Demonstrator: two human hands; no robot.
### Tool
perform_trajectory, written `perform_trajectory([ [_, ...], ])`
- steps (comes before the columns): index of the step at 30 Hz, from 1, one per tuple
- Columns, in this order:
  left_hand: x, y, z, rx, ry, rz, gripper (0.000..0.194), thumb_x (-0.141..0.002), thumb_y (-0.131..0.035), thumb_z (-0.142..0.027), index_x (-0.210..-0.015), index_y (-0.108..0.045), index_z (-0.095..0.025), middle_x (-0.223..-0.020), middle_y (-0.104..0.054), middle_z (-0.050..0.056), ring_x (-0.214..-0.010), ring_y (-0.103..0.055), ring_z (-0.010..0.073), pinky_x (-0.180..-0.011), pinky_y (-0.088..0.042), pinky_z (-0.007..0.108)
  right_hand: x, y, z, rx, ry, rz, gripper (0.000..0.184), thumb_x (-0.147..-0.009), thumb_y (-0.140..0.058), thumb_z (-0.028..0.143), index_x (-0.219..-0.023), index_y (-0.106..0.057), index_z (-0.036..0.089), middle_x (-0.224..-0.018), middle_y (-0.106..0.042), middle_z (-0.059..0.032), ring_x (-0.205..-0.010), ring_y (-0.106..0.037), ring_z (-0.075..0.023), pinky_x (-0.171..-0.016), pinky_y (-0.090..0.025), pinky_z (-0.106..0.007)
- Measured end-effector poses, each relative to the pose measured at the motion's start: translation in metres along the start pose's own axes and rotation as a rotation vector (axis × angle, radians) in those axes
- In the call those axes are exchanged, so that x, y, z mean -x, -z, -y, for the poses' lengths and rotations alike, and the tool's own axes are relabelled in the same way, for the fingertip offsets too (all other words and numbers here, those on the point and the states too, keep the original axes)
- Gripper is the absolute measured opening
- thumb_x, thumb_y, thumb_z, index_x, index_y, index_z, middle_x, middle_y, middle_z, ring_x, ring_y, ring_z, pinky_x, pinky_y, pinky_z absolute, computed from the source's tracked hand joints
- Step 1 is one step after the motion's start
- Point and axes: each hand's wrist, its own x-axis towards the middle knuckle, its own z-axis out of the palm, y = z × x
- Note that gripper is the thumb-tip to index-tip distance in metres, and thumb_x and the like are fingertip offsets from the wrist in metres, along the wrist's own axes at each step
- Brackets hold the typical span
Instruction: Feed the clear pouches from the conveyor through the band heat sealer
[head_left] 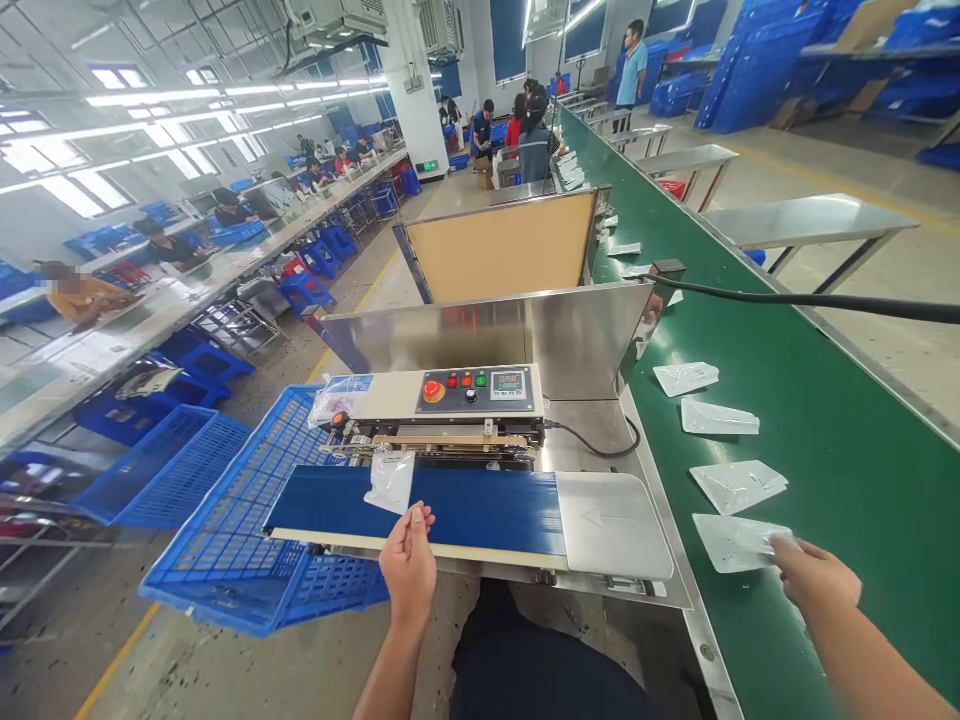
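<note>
A small clear plastic bag hangs from the sealing jaws of a band sealer and lies over its blue belt. At the bag's lower corner is my left hand, fingers pinched together; whether they grip the bag is hidden. On the green conveyor to the right, my right hand pinches the near end of a flat plastic bag. Just beyond it lies another plastic bag, with several more in a row up the conveyor.
A blue crate stands at the sealer's left end, with a second blue basket farther left. Behind the sealer rises a steel panel. A black cable crosses above the conveyor. Other people sit at distant benches.
</note>
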Motion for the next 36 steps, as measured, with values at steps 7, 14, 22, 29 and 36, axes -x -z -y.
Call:
perform_trajectory([
  [7,0.035,-0.051,-0.029,-0.009,-0.121,0.336,0.041,-0.097,-0.067,-0.055,-0.108,-0.082,-0.018,-0.104,-0.082,0.014,-0.093,-0.079,0.0276,-0.088,-0.065,0.040,0.085,0.019,0.051,-0.246,0.445,-0.111,0.051,-0.078,-0.067,0.058,-0.105,-0.077,0.016,-0.088,-0.073,-0.0146,-0.082,-0.067,-0.0297,-0.084,-0.052,-0.042],
  [14,0.080,-0.126,-0.074,0.016,-0.371,0.838,0.038,-0.100,-0.066,-0.045,-0.128,-0.079,-0.022,-0.126,-0.078,0.014,-0.117,-0.071,0.0305,-0.105,-0.055,0.040,0.208,0.027,0.087,-0.392,0.773,0.408,0.048,-0.075,-0.079,0.067,-0.089,-0.079,0.021,-0.086,-0.076,-0.0102,-0.073,-0.064,-0.0232,-0.072,-0.054,-0.034],
  [22,0.084,-0.125,-0.060,0.034,-0.141,0.847,0.054,-0.104,-0.052,-0.057,-0.077,-0.077,-0.017,-0.069,-0.064,0.005,-0.065,-0.051,0.0180,-0.064,-0.040,0.027,0.220,0.005,0.069,-0.499,0.629,0.789,0.061,-0.077,-0.077,0.073,-0.102,-0.082,0.016,-0.081,-0.073,-0.0087,-0.065,-0.057,-0.0186,-0.058,-0.048,-0.029],
  [29,0.065,-0.159,-0.029,0.060,0.272,0.667,0.046,-0.082,-0.075,-0.053,-0.054,-0.061,-0.019,-0.054,-0.045,-0.002,-0.056,-0.038,0.0129,-0.055,-0.029,0.026,0.204,-0.037,0.075,-0.434,0.441,0.670,0.055,-0.069,-0.078,0.072,-0.070,-0.070,0.018,-0.054,-0.055,-0.0007,-0.052,-0.044,-0.0138,-0.050,-0.033,-0.026],
  [36,0.026,-0.184,-0.008,0.101,0.422,0.525,0.045,-0.072,-0.079,-0.057,-0.061,-0.070,-0.015,-0.057,-0.054,0.000,-0.053,-0.044,0.0118,-0.053,-0.033,0.025,0.202,-0.080,0.114,-0.449,0.259,0.823,0.048,-0.064,-0.083,0.063,-0.072,-0.064,0.019,-0.050,-0.055,0.0022,-0.042,-0.041,-0.0093,-0.042,-0.030,-0.023],
])
